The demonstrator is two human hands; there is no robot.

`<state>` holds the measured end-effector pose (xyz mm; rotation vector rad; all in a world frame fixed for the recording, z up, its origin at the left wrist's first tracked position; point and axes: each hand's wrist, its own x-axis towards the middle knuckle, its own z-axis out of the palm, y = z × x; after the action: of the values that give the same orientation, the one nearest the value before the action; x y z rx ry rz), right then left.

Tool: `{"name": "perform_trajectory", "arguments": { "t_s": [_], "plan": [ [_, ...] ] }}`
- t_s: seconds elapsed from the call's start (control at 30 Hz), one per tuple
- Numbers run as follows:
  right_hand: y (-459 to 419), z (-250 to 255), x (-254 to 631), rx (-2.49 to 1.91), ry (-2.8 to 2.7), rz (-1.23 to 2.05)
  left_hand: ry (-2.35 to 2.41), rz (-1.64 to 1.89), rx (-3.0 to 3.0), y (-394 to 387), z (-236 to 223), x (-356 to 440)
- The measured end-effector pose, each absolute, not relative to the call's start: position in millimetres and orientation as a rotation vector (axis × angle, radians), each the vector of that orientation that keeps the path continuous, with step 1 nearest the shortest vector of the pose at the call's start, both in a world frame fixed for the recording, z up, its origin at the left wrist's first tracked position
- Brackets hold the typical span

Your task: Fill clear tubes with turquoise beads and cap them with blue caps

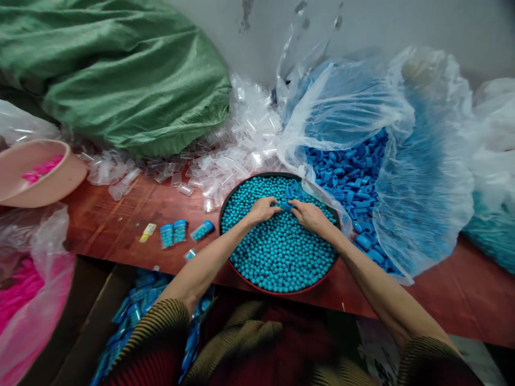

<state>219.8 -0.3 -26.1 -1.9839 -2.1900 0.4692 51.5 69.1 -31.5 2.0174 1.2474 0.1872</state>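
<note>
Both my hands are over a round tray filled with turquoise beads. My left hand is closed, its fingertips pinched together; what they hold, if anything, is too small to make out. Just to its right, my right hand pinches a small blue plastic cap between thumb and fingers. More loose blue caps lie on the beads behind my fingers. Left of the tray, several small clear containers with blue caps and turquoise beads inside lie on the red-brown table.
Behind the tray is a heap of clear empty containers. A plastic bag spills blue caps at right. A green sack, a pink basin and a yellow label-like piece are at left. Filled containers lie below the table edge.
</note>
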Motion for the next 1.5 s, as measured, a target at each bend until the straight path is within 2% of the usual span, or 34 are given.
{"name": "perform_trajectory", "arguments": {
  "t_s": [0.33, 0.5, 0.87, 1.03, 1.23, 1.5],
  "plan": [
    [-5, -10, 207, -1.575, -1.840, 0.594, 0.984, 0.461, 1.761, 60, -21, 38],
    [-10, -10, 203, -1.542, -1.769, 0.702, 0.873, 0.491, 1.507, 45, -22, 34],
    [-24, -4, 179, -1.569, -1.350, 0.760, 0.901, 0.620, 1.390, 21, -12, 31],
    [-28, -4, 176, -1.550, -1.447, 0.655, 0.897, 0.577, 1.350, 15, -7, 29],
    [-29, 0, 185, -1.477, -1.543, 0.732, 0.910, 0.634, 1.381, 10, -5, 30],
    [-33, -2, 180, -1.479, -1.592, 0.638, 0.962, 0.614, 1.312, 6, -9, 30]
  ]
}}
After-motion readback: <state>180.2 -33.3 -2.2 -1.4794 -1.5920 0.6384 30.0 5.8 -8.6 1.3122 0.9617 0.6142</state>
